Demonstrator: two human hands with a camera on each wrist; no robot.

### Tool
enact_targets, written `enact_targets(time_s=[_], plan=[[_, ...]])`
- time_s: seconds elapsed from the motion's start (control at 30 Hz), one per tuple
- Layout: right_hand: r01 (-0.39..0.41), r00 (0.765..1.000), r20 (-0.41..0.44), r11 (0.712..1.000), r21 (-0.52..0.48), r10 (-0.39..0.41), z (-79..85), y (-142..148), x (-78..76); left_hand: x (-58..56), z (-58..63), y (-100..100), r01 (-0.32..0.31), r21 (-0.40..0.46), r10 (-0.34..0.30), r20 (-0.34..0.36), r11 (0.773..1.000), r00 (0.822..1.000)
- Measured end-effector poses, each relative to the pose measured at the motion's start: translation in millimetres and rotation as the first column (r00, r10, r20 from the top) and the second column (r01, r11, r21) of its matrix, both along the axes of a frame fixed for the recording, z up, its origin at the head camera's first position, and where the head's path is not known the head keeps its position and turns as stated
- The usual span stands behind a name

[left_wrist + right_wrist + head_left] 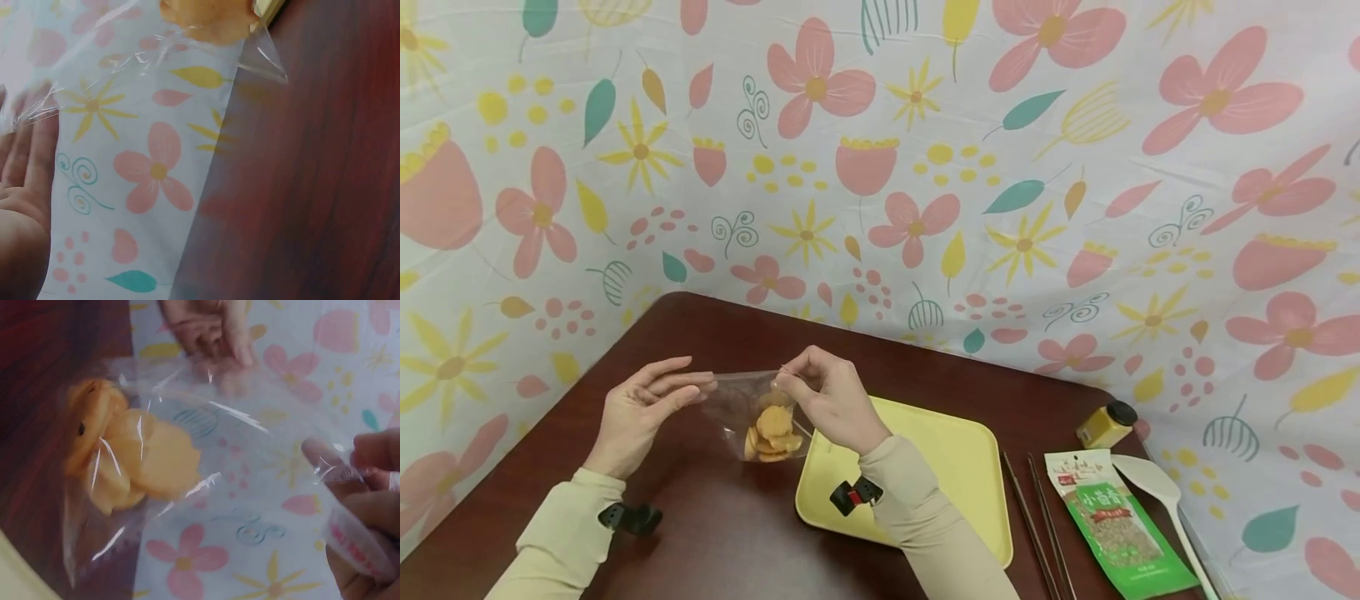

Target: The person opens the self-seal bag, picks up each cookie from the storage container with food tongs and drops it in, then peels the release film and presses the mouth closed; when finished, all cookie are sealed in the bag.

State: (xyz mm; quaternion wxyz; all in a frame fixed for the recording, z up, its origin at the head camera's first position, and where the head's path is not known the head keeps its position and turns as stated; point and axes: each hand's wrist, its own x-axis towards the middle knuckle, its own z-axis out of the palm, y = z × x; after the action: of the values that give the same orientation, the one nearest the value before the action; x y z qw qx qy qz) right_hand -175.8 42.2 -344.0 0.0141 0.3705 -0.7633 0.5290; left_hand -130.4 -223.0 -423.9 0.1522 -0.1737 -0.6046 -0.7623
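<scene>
A clear plastic bag (736, 410) with several round orange-yellow crackers (774, 427) in its lower right part hangs between the two hands. My right hand (838, 404) pinches its upper right corner between thumb and fingers. In the right wrist view, a white piece with red print (356, 547) shows at that hand. My left hand (634, 407) is at the bag's upper left edge, its fingers stretched out and fingertips right at the plastic. From the left wrist, its straight fingers (40, 153) appear with the film across their tips.
Under the right forearm lies a yellow tray (958, 454) on the dark wooden table (715, 533). Right of it are metal chopsticks (1037, 525), a green spice packet (1120, 521), a white spoon (1157, 487) and a yellow jar with black lid (1105, 425). Floral cloth (880, 208) hangs behind.
</scene>
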Motion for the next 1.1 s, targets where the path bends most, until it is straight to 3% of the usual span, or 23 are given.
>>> enact_targets(time_s=[0.1,0.17,0.23,0.3,0.37,0.47,0.5,0.6,0.77,0.87,0.97,1.1], plan=[[0.037,0.999,0.010,0.999,-0.021,-0.036,6.6,-5,4.7,-1.6,-6.0,1,0.088,-0.009,-0.088,0.022,0.996,0.996],[0.063,0.998,0.018,0.997,-0.044,-0.062,10.7,-8,7.8,-2.4,-10.2,3,0.167,-0.061,-0.163,0.055,0.984,0.985],[0.081,0.997,0.027,0.994,-0.078,-0.079,14.7,-9,10.2,-2.9,-13.9,4,0.260,-0.121,-0.251,0.086,0.958,0.964],[0.102,0.995,0.028,0.989,-0.112,-0.099,18.9,-10,11.6,-2.8,-16.6,7,0.313,-0.190,-0.294,0.123,0.931,0.948],[0.116,0.993,0.034,0.982,-0.146,-0.112,22.1,-10,10.8,-2.8,-17.6,10,0.328,-0.245,-0.294,0.165,0.913,0.942],[0.149,0.988,0.068,0.974,-0.172,-0.140,22.4,-8,4.5,-2.7,-16.7,15,0.278,-0.305,-0.208,0.242,0.911,0.948],[0.163,0.985,0.089,0.972,-0.172,-0.150,20.6,-7,0.8,-2.9,-16.0,16,0.275,-0.300,-0.193,0.276,0.913,0.942],[0.220,0.967,0.155,0.969,-0.116,-0.201,9.6,-2,-13.5,-3.7,-15.0,15,0.326,-0.228,-0.221,0.389,0.917,0.894],[0.286,0.920,0.231,0.946,0.152,-0.316,-23.4,5,-37.3,-5.6,-22.1,5,0.461,-0.099,-0.338,0.552,0.882,0.763],[0.253,0.897,0.276,0.914,0.317,-0.344,-41.5,9,-46.9,-9.8,-32.7,1,0.491,-0.094,-0.335,0.621,0.866,0.709],[0.208,0.886,0.300,0.883,0.422,-0.352,-50.0,14,-50.7,-15.9,-40.0,2,0.492,-0.129,-0.291,0.668,0.861,0.685],[0.195,0.893,0.281,0.864,0.464,-0.352,-50.0,20,-48.8,-20.8,-36.0,7,0.447,-0.224,-0.178,0.698,0.866,0.693]])
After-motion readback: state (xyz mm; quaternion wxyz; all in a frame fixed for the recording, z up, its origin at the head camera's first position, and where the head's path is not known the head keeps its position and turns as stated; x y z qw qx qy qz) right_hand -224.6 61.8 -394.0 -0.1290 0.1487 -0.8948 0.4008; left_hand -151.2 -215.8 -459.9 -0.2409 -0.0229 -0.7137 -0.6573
